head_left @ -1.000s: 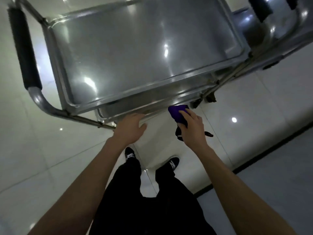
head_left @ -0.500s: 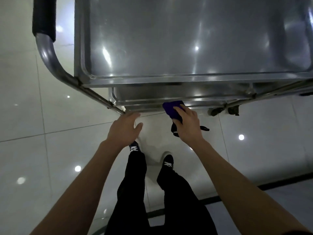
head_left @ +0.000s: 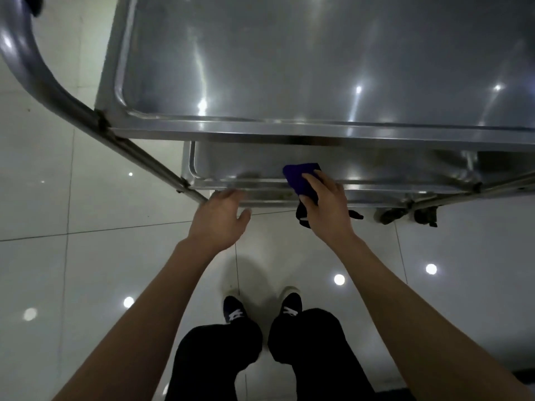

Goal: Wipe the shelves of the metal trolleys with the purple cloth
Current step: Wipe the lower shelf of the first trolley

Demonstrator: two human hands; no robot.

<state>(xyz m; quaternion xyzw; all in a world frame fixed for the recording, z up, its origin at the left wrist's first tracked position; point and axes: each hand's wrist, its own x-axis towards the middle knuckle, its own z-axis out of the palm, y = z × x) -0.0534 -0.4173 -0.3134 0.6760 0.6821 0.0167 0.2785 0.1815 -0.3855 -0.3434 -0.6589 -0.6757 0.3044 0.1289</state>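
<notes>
We stand over a metal trolley (head_left: pixel 318 131), arms stretched down toward its lower shelf (head_left: pixel 246 166), the top shelf (head_left: pixel 318 53) bare and glinting w/ ceiling lights. Our right hand (head_left: pixel 327 206) holds the purple cloth (head_left: pixel 301 180), folded into a pad, at the lower shelf's near rim; fingers are curled over its top, thumb hidden beneath, so it reads as a firm grip on the cloth. A dark strap (head_left: pixel 301 215) dangles under that hand; what it belongs to, we can't tell. Our left hand (head_left: pixel 223 218) sits beside the rim, approx. at the corner where the frame tube (head_left: pixel 139 151) meets the shelf. Its fingers are loosely extended, holding nothing; whether the tips touch the metal is unclear thru the blur.

The step in hand, as we judge it: wiping the lower shelf. To do it well, we'd keep the pad flat, run it along the rim first, then reach inward under the top shelf in overlapping passes, working into the rounded corner at left. Steadying the trolley w/ the left hand seems wise, since the castors (head_left: pixel 405 215) could let it roll on the glossy tile floor (head_left: pixel 86 256).
</notes>
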